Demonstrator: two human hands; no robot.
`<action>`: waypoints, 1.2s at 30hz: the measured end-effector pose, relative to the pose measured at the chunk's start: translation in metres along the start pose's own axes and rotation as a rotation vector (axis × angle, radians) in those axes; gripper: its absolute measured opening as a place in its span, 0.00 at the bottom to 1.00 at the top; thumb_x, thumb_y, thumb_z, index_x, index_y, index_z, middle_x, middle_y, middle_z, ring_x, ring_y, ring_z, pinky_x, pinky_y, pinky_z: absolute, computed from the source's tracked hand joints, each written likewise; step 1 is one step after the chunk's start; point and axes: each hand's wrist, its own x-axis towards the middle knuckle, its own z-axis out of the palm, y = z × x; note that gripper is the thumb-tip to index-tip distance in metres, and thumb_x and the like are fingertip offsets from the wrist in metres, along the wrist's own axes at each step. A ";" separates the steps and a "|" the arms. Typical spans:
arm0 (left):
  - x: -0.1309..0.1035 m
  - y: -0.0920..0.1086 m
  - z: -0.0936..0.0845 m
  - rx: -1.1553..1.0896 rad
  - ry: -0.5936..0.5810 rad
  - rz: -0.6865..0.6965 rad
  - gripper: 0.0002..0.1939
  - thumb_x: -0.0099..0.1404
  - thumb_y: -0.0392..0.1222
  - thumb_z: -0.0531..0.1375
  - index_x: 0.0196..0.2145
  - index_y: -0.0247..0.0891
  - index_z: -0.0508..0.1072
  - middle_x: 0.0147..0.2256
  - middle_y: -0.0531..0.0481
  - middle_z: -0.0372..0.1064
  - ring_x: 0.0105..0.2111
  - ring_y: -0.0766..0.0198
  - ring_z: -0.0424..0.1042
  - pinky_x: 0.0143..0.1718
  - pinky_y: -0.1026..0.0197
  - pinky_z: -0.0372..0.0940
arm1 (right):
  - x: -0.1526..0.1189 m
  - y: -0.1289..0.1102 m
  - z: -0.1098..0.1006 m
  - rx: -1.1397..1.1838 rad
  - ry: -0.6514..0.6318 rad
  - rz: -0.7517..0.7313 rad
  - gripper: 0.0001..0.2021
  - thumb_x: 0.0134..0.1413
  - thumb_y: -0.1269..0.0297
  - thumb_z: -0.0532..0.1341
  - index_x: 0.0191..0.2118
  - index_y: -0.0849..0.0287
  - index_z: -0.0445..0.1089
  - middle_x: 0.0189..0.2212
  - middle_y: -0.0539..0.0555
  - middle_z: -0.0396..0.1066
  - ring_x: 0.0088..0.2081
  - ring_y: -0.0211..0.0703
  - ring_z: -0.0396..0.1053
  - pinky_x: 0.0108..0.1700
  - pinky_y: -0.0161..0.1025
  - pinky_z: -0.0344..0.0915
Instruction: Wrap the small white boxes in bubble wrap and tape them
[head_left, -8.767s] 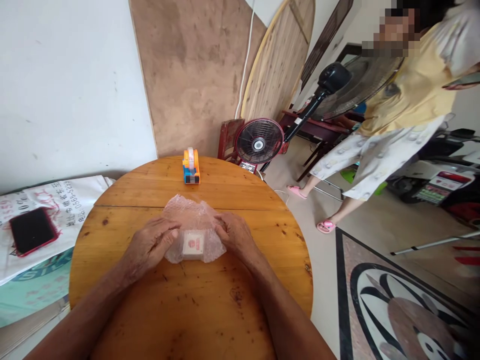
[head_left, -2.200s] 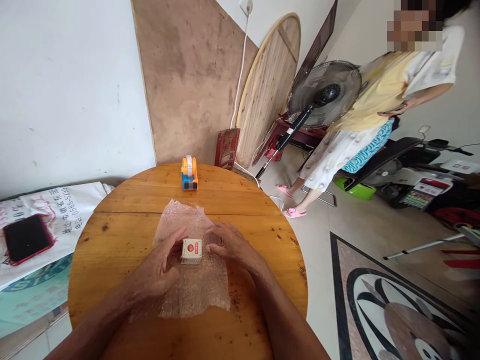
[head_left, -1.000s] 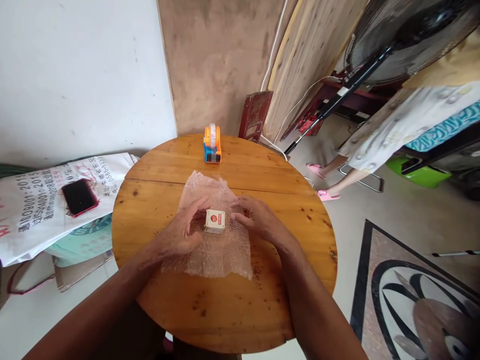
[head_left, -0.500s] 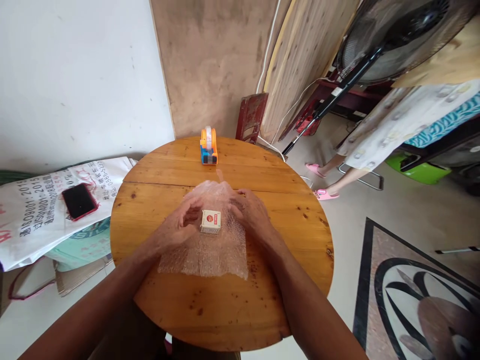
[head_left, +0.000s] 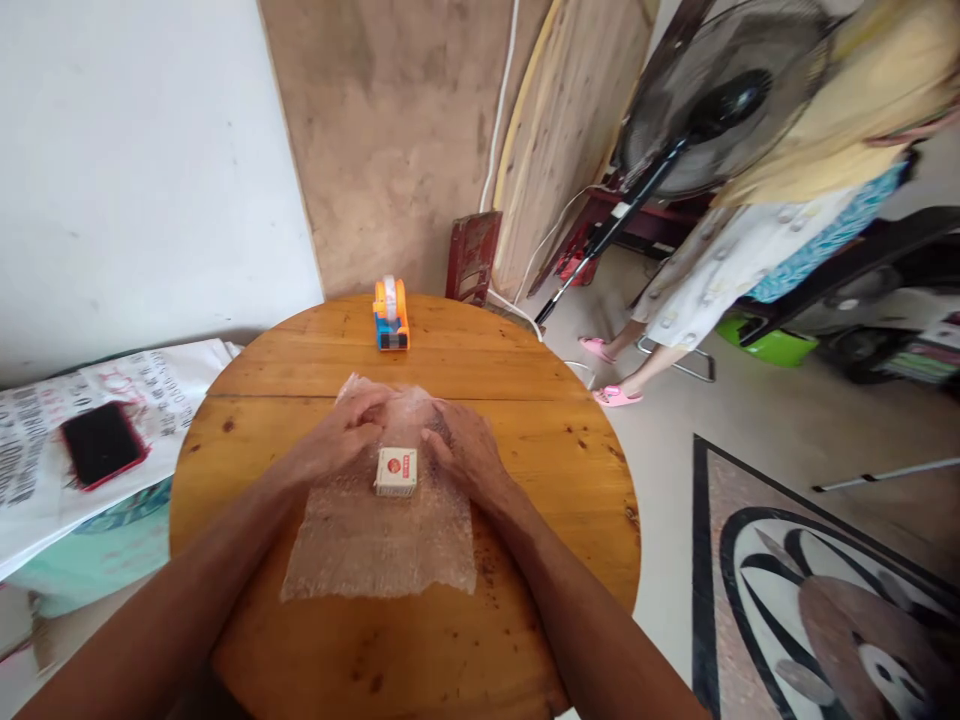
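A small white box with red print sits on a sheet of clear bubble wrap, which lies spread on a round wooden table. To the box's left, my left hand rests at the far part of the sheet, fingers bent forward and thumb apart. My right hand lies on the sheet just right of the box, fingers reaching toward the far edge, thumb apart. Neither hand holds the box. Some fingertips are hard to make out against the wrap.
An orange and blue tape dispenser stands near the far edge of the wooden table. Left of it, a phone lies on a printed white sack. A standing fan and a person in pink slippers are at the right.
The view has shifted, with the table lower and further left. Both hands have moved toward the far part of the bubble wrap, and the box stays on it.
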 end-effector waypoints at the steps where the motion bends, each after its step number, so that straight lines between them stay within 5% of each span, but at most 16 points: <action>1: 0.000 -0.005 0.000 -0.019 -0.016 -0.034 0.27 0.59 0.38 0.56 0.57 0.41 0.67 0.40 0.50 0.71 0.36 0.61 0.70 0.37 0.60 0.65 | 0.000 0.000 -0.001 -0.011 -0.001 0.038 0.22 0.62 0.60 0.57 0.60 0.59 0.63 0.57 0.63 0.68 0.57 0.57 0.63 0.57 0.54 0.57; 6: -0.003 -0.013 0.000 -0.110 -0.039 -0.097 0.29 0.58 0.42 0.57 0.59 0.40 0.66 0.36 0.51 0.69 0.33 0.61 0.69 0.32 0.62 0.63 | -0.002 0.002 0.000 -0.041 0.028 0.129 0.22 0.63 0.58 0.56 0.60 0.58 0.63 0.55 0.63 0.70 0.56 0.56 0.64 0.55 0.52 0.58; 24: -0.002 -0.009 0.007 -0.175 0.019 -0.138 0.28 0.54 0.46 0.58 0.53 0.38 0.70 0.35 0.49 0.71 0.37 0.56 0.71 0.34 0.60 0.65 | -0.001 0.007 0.004 -0.057 0.056 0.107 0.20 0.63 0.60 0.57 0.58 0.59 0.65 0.56 0.59 0.70 0.57 0.53 0.64 0.58 0.50 0.56; 36: -0.002 -0.015 0.006 -0.167 0.037 -0.138 0.27 0.56 0.43 0.58 0.54 0.39 0.70 0.29 0.53 0.69 0.26 0.64 0.67 0.26 0.64 0.60 | 0.000 0.011 0.005 -0.052 0.085 0.108 0.21 0.62 0.61 0.58 0.59 0.57 0.64 0.57 0.59 0.69 0.57 0.52 0.64 0.57 0.50 0.56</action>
